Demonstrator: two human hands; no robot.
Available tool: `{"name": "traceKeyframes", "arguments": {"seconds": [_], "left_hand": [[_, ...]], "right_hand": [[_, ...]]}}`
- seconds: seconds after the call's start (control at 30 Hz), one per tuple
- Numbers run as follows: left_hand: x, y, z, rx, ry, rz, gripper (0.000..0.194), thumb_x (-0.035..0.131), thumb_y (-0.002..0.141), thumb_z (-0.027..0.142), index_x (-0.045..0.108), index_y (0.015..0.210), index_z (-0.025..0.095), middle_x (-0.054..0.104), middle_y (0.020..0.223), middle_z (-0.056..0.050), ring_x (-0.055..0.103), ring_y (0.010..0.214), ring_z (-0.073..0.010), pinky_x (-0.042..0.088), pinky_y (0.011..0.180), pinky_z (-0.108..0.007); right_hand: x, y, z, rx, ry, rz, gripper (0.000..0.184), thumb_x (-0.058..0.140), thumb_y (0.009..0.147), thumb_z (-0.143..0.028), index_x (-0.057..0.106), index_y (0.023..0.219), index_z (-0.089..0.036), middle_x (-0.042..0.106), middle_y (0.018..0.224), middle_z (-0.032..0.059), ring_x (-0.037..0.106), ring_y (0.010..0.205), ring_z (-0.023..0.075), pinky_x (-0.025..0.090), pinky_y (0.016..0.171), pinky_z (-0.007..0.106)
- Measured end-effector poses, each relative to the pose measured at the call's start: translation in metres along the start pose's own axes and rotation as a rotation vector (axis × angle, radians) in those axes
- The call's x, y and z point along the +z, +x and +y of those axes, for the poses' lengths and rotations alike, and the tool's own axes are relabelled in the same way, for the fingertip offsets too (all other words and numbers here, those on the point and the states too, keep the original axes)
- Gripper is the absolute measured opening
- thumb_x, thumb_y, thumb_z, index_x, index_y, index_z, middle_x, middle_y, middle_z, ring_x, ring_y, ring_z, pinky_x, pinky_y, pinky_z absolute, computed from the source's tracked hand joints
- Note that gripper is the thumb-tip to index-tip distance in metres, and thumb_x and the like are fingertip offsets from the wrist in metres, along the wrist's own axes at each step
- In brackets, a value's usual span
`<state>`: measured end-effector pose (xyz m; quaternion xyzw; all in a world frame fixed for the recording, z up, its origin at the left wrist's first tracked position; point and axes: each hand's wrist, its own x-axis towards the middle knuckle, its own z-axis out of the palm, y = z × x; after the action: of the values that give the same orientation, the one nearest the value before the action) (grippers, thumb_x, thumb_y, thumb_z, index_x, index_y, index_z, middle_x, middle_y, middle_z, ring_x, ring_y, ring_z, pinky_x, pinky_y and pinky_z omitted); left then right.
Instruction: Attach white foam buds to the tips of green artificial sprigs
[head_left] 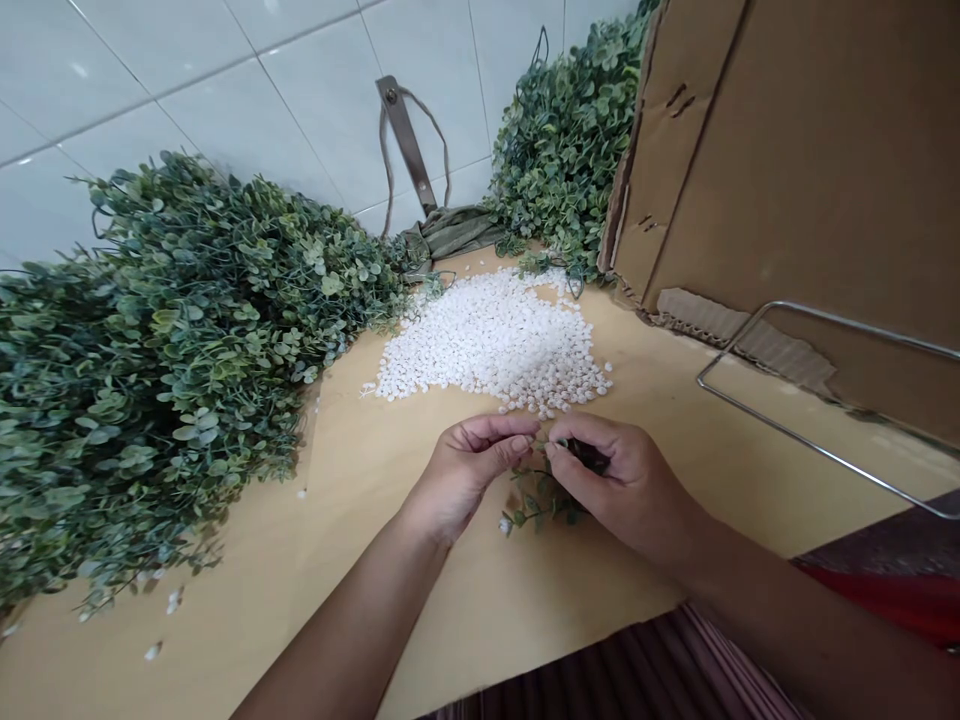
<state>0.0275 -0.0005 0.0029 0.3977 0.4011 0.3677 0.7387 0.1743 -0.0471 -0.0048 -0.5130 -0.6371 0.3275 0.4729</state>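
My left hand [469,470] is pinched, thumb against forefinger, right at the front of a heap of small white beads [487,340]. Whatever is between those fingertips is too small to make out. Close beside it, almost fingertip to fingertip, my right hand [637,490] grips an artificial leafy sprig [541,503]. Its green leaves and thin stems hang below the fingers, and part of it is hidden behind the right hand. One small white bead [505,524] sits at the tip of a lower stem.
Bushy artificial greenery [225,320] is heaped along the left, with another bunch [562,150] at the back. A cardboard box [810,180] and a bent metal wire frame [810,445] stand right. Stray beads [153,651] lie front left on the tan tabletop [360,600].
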Motion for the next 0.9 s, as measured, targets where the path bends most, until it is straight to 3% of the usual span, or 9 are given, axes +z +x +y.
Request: {"name": "traceKeyframes", "arguments": {"seconds": [0.9], "left_hand": [[-0.0006,0.0008,0.0005,0.004,0.068,-0.001,0.024,0.084,0.046,0.026,0.073,0.067,0.017,0.068,0.06,-0.001,0.056,0.056,-0.008,0.046,0.058,-0.021]], "right_hand": [[0.0014,-0.0009,0.0011,-0.042,-0.036,0.027,0.015,0.045,0.074,-0.013,0.045,0.06,-0.018,0.041,0.056,-0.0036,0.04,0.053,0.0096,0.034,0.051,0.021]]}}
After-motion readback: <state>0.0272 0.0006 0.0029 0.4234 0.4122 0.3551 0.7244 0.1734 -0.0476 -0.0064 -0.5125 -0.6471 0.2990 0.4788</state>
